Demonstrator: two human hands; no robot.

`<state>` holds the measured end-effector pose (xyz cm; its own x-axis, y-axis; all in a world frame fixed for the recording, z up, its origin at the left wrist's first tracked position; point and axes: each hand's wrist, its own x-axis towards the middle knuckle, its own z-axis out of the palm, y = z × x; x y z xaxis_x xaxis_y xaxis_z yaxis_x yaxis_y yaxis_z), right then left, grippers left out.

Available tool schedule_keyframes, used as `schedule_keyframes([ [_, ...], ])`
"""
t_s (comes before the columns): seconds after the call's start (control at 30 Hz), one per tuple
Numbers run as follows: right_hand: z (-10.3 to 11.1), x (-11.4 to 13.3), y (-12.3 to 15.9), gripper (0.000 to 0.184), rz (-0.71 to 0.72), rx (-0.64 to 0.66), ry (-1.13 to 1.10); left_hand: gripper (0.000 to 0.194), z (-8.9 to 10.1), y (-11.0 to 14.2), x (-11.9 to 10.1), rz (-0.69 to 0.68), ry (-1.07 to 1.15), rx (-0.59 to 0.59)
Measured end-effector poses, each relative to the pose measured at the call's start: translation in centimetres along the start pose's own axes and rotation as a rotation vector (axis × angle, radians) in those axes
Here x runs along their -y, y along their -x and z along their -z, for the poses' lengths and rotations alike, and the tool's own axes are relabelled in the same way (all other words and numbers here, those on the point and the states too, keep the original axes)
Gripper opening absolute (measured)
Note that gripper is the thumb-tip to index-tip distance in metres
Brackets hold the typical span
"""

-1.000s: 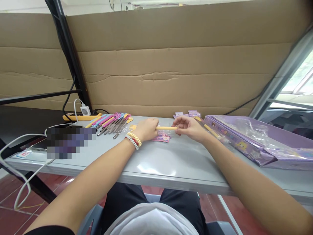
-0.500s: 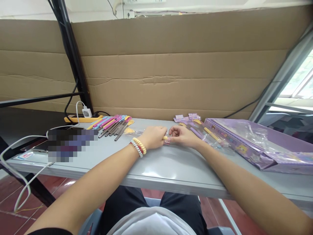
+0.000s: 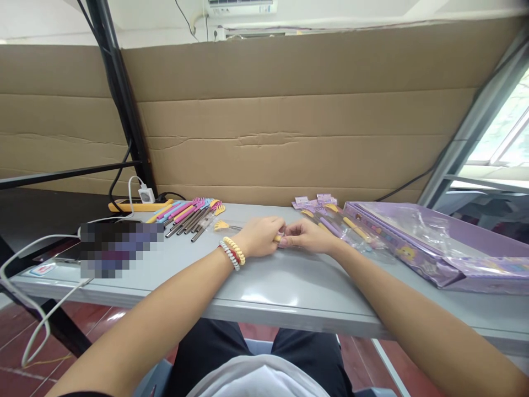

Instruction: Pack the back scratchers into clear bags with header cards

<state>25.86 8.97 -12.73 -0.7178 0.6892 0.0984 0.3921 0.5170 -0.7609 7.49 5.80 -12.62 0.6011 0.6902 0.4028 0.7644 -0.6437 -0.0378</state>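
A yellow back scratcher (image 3: 222, 225) with a claw head and metal shaft lies across the middle of the table, its head poking out left of my left hand (image 3: 262, 235). That hand is closed around the shaft, and bracelets circle the wrist. My right hand (image 3: 305, 235) touches it from the right, thumb and fingers pinched at the yellow handle end. Clear wrapping seems to be around the scratcher, but the fingers hide most of it. To the left lies a pile of loose back scratchers (image 3: 188, 216) in pink, blue and yellow. Several bagged back scratchers (image 3: 330, 222) lie on the right.
A purple open box (image 3: 413, 248) with clear plastic inside stands at the right. On the left are a yellow power strip (image 3: 142, 207), a white charger (image 3: 146, 193), a cable and a blurred-out object (image 3: 119, 248). Cardboard (image 3: 289, 121) walls off the back.
My right hand has moved left against my left hand, and its raised fingers have come down onto the handle end. The camera view has tilted slightly up.
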Motion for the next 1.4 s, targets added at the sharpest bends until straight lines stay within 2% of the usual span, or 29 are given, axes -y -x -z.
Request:
schedule_keyframes([
  [0.27,0.2,0.7,0.3,0.047,-0.019,-0.081,0.049,0.022,0.3,0.2,0.5,0.006,0.054,-0.029],
  [0.5,0.9,0.3,0.4,0.045,0.046,-0.274,0.006,0.026,0.3,0.5,1.4,0.061,0.026,-0.098],
  [0.67,1.4,0.6,0.6,0.048,0.114,-0.48,-0.287,0.034,0.2,0.0,2.3,0.092,-0.027,-0.241],
  [0.77,1.9,0.4,0.6,0.045,0.122,-0.511,-0.497,0.036,0.3,-0.1,2.7,0.122,-0.053,-0.305],
  [0.87,2.2,0.5,0.8,0.033,0.112,-0.548,-0.61,0.038,0.5,0.0,2.9,0.174,-0.067,-0.283],
  [0.97,2.5,0.9,1.1,0.045,0.109,-0.589,-0.636,0.032,0.7,0.2,2.9,0.218,-0.085,-0.198],
  [1.1,2.5,1.4,1.6,0.042,0.169,-0.56,-0.617,0.027,0.7,0.3,2.8,0.182,-0.104,-0.126],
  [1.2,2.4,1.2,1.5,0.052,0.212,-0.543,-0.588,0.028,0.6,0.2,2.8,0.172,-0.081,-0.135],
  [1.33,2.2,0.3,0.9,0.061,0.22,-0.635,-0.586,0.028,0.4,0.2,3.0,0.187,-0.024,-0.189],
  [1.4,2.2,0.0,0.7,0.062,0.2,-0.628,-0.594,0.029,0.4,0.1,3.0,0.175,-0.013,-0.214],
])
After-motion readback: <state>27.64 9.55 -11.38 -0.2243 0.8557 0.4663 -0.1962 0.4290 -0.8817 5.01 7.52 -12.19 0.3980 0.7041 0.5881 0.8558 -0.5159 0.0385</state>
